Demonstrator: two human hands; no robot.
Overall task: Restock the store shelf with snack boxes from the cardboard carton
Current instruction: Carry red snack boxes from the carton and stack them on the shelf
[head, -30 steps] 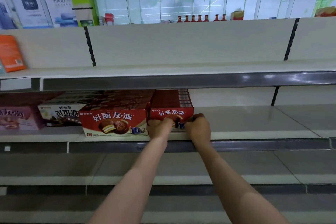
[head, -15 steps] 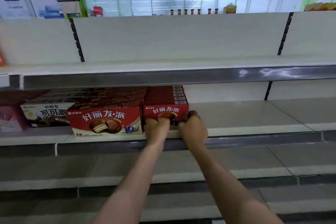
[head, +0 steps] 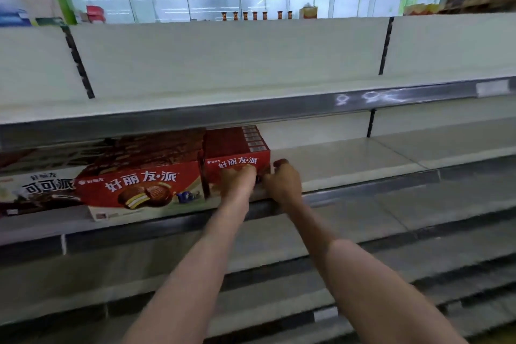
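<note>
A small red snack box (head: 236, 145) stands at the front of the middle shelf (head: 349, 167), at the head of a row of the same boxes running to the back. My left hand (head: 240, 180) presses its fingers against the lower front face of this box. Beside it, my right hand (head: 283, 180) is at the box's right front corner, with a finger curled round the right edge. A larger red snack box (head: 139, 186) sits just to the left, touching it. The cardboard carton is out of view.
A dark cocoa-pie box (head: 39, 190) lies further left on the same shelf. The upper shelf (head: 251, 92) and the lower shelves (head: 363, 220) hold nothing in view. Small bottles (head: 255, 15) and packets stand behind the shelving, in front of glass panels.
Both hands stay on the small red box's front. The view has shifted right and down, so the boxes sit further left in frame; the box itself looks unmoved.
</note>
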